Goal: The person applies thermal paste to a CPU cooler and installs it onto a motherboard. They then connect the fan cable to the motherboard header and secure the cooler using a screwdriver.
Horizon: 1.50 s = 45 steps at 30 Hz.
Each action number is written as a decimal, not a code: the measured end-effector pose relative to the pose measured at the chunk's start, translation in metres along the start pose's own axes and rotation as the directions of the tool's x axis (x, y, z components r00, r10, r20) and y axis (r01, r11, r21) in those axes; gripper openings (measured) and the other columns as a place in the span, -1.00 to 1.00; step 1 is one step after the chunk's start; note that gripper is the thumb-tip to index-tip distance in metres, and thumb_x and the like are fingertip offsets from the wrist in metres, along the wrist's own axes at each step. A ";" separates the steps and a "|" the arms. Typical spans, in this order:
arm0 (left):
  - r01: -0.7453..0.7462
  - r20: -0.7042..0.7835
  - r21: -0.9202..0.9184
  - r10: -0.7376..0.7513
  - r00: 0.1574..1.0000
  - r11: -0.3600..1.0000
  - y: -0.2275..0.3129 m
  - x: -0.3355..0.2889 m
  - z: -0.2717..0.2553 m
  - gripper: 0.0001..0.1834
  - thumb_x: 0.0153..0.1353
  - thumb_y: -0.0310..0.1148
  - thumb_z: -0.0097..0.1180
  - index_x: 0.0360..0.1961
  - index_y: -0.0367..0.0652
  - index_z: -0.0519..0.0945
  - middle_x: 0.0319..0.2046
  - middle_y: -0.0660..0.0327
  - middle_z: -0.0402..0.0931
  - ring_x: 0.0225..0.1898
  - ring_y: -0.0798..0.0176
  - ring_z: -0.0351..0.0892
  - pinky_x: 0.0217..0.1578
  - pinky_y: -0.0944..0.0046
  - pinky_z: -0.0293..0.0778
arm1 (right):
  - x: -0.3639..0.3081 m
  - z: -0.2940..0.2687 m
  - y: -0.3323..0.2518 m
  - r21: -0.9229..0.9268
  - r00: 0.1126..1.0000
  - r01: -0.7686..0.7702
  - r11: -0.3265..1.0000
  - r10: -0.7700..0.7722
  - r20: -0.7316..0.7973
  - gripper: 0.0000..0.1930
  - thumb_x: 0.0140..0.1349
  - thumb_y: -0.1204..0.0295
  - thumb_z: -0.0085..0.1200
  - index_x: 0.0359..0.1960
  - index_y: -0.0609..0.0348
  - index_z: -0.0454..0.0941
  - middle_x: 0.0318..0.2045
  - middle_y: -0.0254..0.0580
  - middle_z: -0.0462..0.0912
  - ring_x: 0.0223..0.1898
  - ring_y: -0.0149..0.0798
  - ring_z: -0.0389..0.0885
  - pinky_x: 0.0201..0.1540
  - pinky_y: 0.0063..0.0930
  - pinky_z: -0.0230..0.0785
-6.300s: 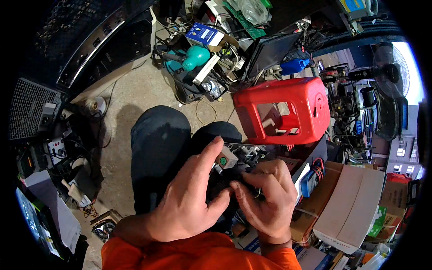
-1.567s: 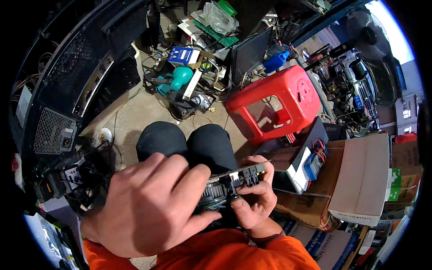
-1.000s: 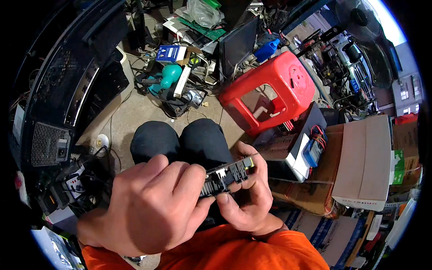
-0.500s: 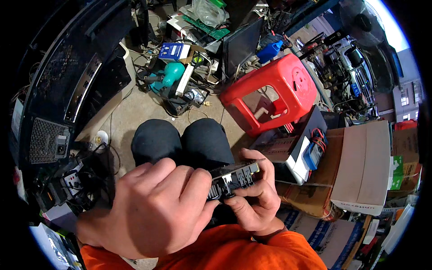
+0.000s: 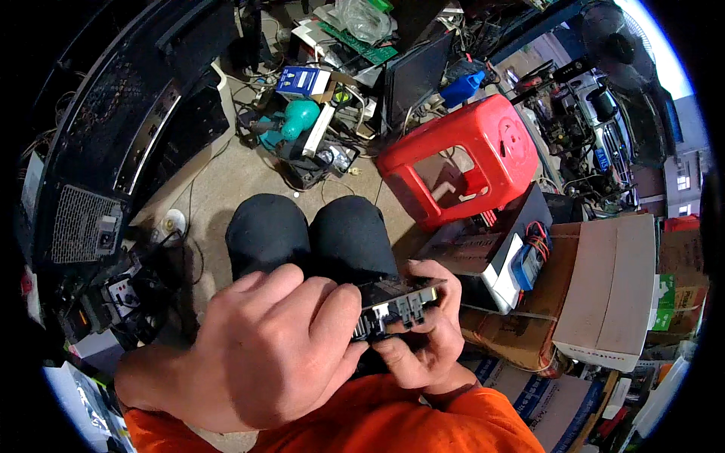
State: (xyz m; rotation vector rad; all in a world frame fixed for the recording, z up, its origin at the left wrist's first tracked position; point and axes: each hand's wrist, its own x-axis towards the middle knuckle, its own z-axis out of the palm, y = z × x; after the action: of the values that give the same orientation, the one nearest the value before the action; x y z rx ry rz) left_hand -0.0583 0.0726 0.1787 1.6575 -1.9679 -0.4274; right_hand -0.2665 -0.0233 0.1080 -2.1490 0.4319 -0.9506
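Observation:
Above my lap, both hands hold a small dark circuit board (image 5: 408, 306) with silver and black connector-like blocks along its edge. My left hand (image 5: 272, 347) is closed over its left end, back of the hand up, so that end and whatever the fingertips touch are hidden. On the right side, my right hand (image 5: 434, 340) grips the board with fingers curled around its far edge and underside. The right thumb lies bent just below the connectors. Beneath the board, my dark-trousered knees (image 5: 347, 234) show.
A red plastic stool (image 5: 461, 158) lies tipped ahead to the right. Beside it are a blue multimeter (image 5: 526, 266) and cardboard boxes (image 5: 604, 287). A large black casing (image 5: 113, 151) stands at left. Cables, a teal tool (image 5: 300, 118) and a blue box (image 5: 302, 81) clutter the floor ahead.
The right thumb has shifted slightly down from the board's connectors, and a dark round part beside it no longer shows clearly. Both hands keep their hold. The whole view has shifted a little.

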 end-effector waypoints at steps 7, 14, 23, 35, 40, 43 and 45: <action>-0.076 -0.115 0.197 0.100 0.988 0.977 0.010 -0.034 0.026 -0.58 -0.02 -0.26 0.31 -0.20 -0.35 0.61 -0.28 0.04 0.67 -0.51 0.28 0.45 -0.52 0.28 0.25 | -0.012 0.009 -0.002 0.008 0.986 0.137 0.991 -0.137 0.097 -0.59 -0.01 0.22 0.45 -0.35 0.24 0.51 0.05 0.47 0.44 0.06 0.27 0.52 0.18 0.22 0.29; -0.029 -0.356 0.410 0.189 0.915 0.912 0.008 -0.060 0.036 -0.76 0.13 -0.37 0.15 -0.26 -0.35 0.64 -0.28 -0.02 0.72 -0.64 0.40 0.21 -0.58 0.37 0.08 | 0.002 0.013 0.001 -0.002 0.955 0.264 0.965 -0.261 0.138 -0.67 0.12 0.23 0.25 -0.17 0.15 0.55 0.05 0.21 0.44 0.12 0.19 0.47 0.35 0.19 0.11; -0.003 -0.380 0.358 0.149 0.913 0.934 -0.006 -0.065 0.052 -0.74 0.20 -0.36 0.11 -0.21 -0.36 0.65 -0.21 -0.04 0.71 -0.65 0.41 0.18 -0.60 0.38 0.07 | -0.011 0.023 0.012 -0.079 0.957 0.246 0.966 -0.229 0.179 -0.47 0.15 0.13 0.29 0.11 0.09 0.53 0.25 0.22 0.21 0.34 0.22 0.22 0.42 0.17 0.00; 0.276 -0.506 0.184 -0.150 0.849 0.943 -0.029 -0.045 0.024 -0.41 -0.04 -0.33 0.42 -0.02 -0.43 0.50 -0.22 0.07 0.63 -0.45 0.11 0.47 -0.43 0.18 0.42 | 0.060 0.056 -0.009 -0.106 0.998 0.060 0.993 -0.057 0.032 -0.66 -0.04 0.41 0.46 -0.24 0.25 0.64 -0.04 0.15 0.46 -0.11 -0.06 0.47 -0.09 -0.34 0.32; 0.321 -0.527 0.114 -0.217 0.822 0.940 -0.026 -0.042 0.026 -0.41 -0.02 -0.31 0.44 -0.02 -0.41 0.49 -0.22 0.07 0.62 -0.43 0.06 0.50 -0.39 0.13 0.46 | 0.065 0.055 -0.010 -0.077 0.997 0.065 0.995 -0.062 0.039 -0.68 -0.05 0.47 0.44 -0.25 0.28 0.64 -0.23 -0.03 0.53 -0.20 -0.13 0.49 -0.14 -0.36 0.30; 0.350 -0.505 0.069 -0.270 0.820 0.934 -0.025 -0.040 0.024 -0.42 -0.01 -0.27 0.46 -0.03 -0.39 0.51 -0.23 0.05 0.62 -0.42 0.01 0.52 -0.37 0.11 0.47 | 0.066 0.051 -0.006 -0.072 0.995 0.091 0.993 -0.088 0.035 -0.70 -0.09 0.51 0.40 -0.26 0.22 0.66 -0.32 -0.14 0.58 -0.26 -0.11 0.52 -0.14 -0.32 0.27; 0.366 -0.477 0.031 -0.309 0.823 0.930 -0.027 -0.038 0.019 -0.42 0.00 -0.24 0.46 -0.04 -0.38 0.52 -0.24 0.02 0.62 -0.41 -0.02 0.53 -0.37 0.10 0.48 | 0.069 0.049 -0.002 -0.083 0.992 0.122 0.989 -0.120 0.033 -0.72 -0.06 0.55 0.36 -0.25 0.22 0.66 -0.33 -0.17 0.58 -0.27 -0.12 0.52 -0.12 -0.32 0.26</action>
State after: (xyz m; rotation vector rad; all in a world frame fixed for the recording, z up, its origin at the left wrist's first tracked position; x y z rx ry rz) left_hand -0.0435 0.1027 0.1408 1.9764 -1.3697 -0.0169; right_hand -0.1843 -0.0361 0.1212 -2.2844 0.3363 -0.9830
